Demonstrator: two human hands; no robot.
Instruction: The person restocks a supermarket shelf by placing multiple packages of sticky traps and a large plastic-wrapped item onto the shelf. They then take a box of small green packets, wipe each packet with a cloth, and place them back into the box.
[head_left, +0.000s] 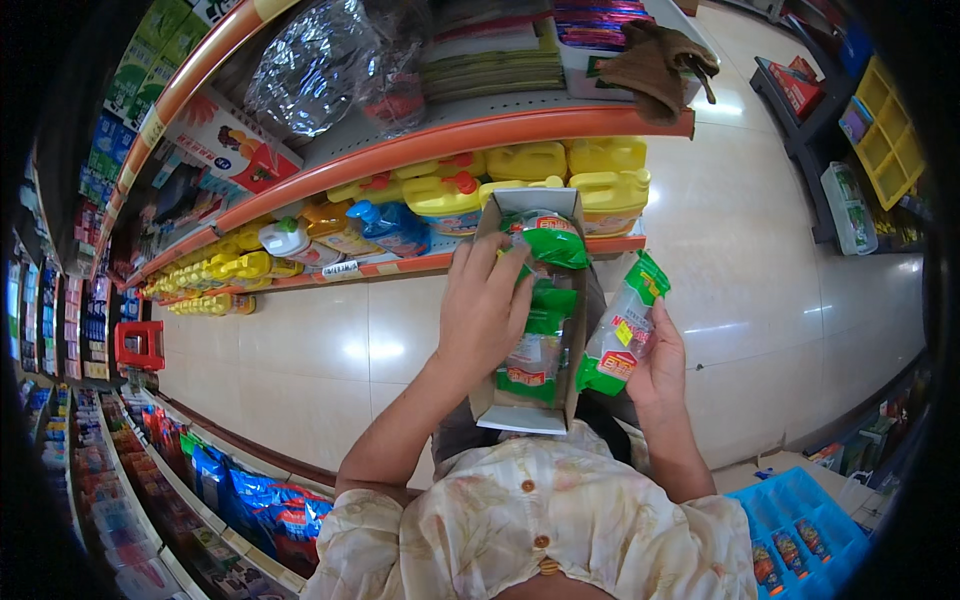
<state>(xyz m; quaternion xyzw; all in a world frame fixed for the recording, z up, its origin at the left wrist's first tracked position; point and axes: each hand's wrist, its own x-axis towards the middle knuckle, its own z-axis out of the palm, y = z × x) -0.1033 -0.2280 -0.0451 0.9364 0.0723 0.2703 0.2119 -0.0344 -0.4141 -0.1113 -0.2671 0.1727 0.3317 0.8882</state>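
Observation:
On my lap stands an open cardboard box (566, 416) with several clear plastic packets with green ends in it. My left hand (484, 300) reaches over the box's left side, its fingertips inside among the packets. Green film shows by those fingertips, but whether they grip it is hidden. One packet (555, 238) lies at the box's far end, and another packet (529, 367) lies nearer to me. To the right of the box, my right hand (664, 360) holds a similar packet (622, 330), tilted, with a small yellow sticker and printed writing.
Ahead is a store shelf with an orange edge (465, 150), yellow jugs (442, 196) and a blue pump bottle (390, 227). A brown cloth (660, 71) hangs over its upper corner. A red plastic stool (139, 345) stands left; a blue tray (795, 525) lies at lower right.

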